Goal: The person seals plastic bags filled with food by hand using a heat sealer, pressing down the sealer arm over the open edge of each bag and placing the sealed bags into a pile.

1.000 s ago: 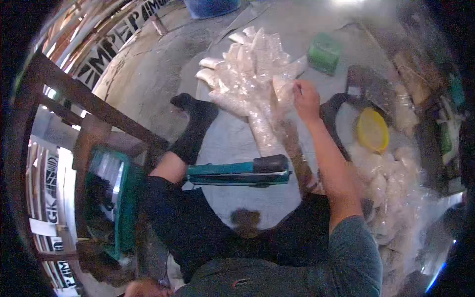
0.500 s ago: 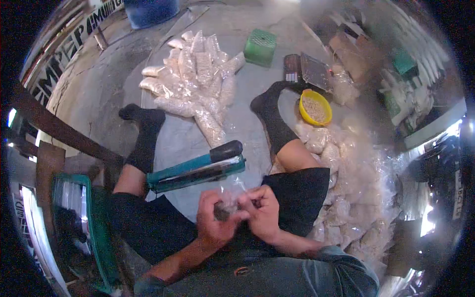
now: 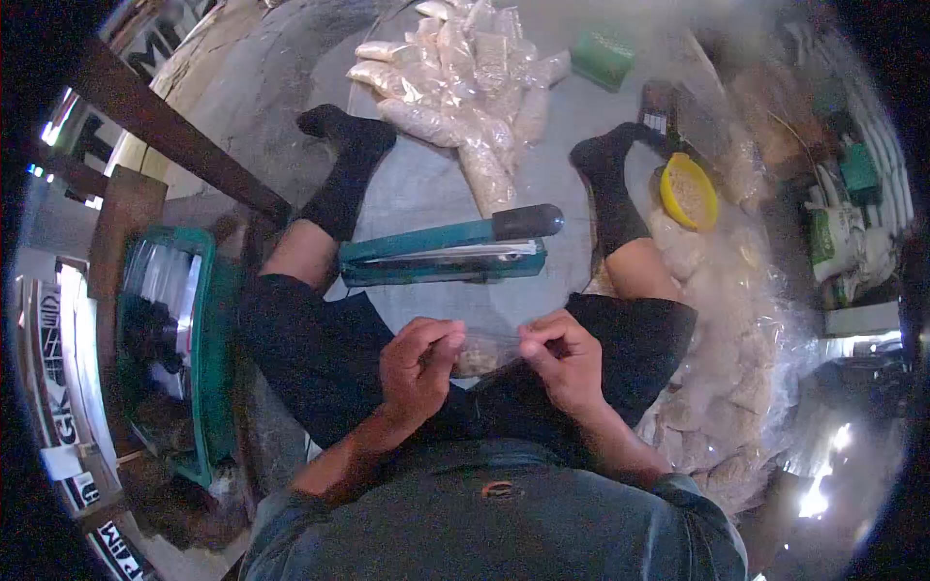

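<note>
A clear plastic bag (image 3: 478, 354) with pale contents low in it is stretched between my two hands over my lap. My left hand (image 3: 417, 370) pinches the left end of its top edge, and my right hand (image 3: 566, 360) pinches the right end. Just beyond the hands, between my legs, lies a teal hand heat sealer (image 3: 436, 254) with a black grip on its upper arm. Neither hand touches the sealer.
Filled clear bags (image 3: 475, 87) lie heaped ahead on the grey sheet (image 3: 426, 194). To the right are a yellow bowl (image 3: 690, 192) of pale pieces and many more bags (image 3: 717, 387). A green basket (image 3: 603, 60) stands far ahead; a green crate (image 3: 203, 358) stands at left.
My hands have moved apart, and the bag that was bunched between them is now pulled taut along its top edge. The head view has shifted, so the surroundings sit farther right and higher.
</note>
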Motion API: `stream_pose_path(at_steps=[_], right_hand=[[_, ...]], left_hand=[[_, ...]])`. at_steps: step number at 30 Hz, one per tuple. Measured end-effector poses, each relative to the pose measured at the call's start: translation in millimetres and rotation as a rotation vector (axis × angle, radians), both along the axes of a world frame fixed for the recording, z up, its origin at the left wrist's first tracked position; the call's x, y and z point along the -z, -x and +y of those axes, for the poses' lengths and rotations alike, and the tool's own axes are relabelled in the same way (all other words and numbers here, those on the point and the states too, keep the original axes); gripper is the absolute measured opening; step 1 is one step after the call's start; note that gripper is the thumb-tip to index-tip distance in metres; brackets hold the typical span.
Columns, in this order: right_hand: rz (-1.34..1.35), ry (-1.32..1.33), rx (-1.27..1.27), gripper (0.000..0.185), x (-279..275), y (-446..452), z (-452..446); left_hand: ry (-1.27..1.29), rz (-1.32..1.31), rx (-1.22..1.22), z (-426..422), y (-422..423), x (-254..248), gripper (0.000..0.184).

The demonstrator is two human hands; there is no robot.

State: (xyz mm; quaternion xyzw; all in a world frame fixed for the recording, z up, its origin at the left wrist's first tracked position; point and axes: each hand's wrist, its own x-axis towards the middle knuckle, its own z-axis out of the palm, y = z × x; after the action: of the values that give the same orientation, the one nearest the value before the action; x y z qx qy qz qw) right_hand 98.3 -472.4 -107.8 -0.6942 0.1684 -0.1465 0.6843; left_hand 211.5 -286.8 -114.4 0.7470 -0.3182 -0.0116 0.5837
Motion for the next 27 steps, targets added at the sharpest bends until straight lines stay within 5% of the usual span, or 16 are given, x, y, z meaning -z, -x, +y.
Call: stream_pose_path(at_steps=[8,14,17,20,23,27], right_hand=[[-0.029,-0.019,0.119,0.021,9.4,12.6,2.5],[0.182,0.021,-0.070,0.019,-13.4,11.5,-4.5],[0.028,0.093,0.059,0.019,-10.4,9.6,-1.0],[0.137,-0.008,0.112,0.019,-0.9,8.2,-5.6],[0.142,0.004,0.069,0.019,-1.5,5.4,-6.0],[0.243,-0.035,0.129,0.022,-17.9,-12.5,-8.7]], left_hand=[[-0.018,0.097,0.027,-3.5,9.0,-10.8,0.011],[-0.071,0.154,0.005,-1.2,12.9,-4.1,0.014],[-0.067,0.260,0.001,-1.4,14.7,-14.8,0.015],[-0.088,0.465,0.067,-3.6,12.9,-1.0,0.024],[0.195,0.258,0.284,-15.3,5.7,12.9,0.040],[0.013,0.333,0.415,-18.0,5.1,32.0,0.049]])
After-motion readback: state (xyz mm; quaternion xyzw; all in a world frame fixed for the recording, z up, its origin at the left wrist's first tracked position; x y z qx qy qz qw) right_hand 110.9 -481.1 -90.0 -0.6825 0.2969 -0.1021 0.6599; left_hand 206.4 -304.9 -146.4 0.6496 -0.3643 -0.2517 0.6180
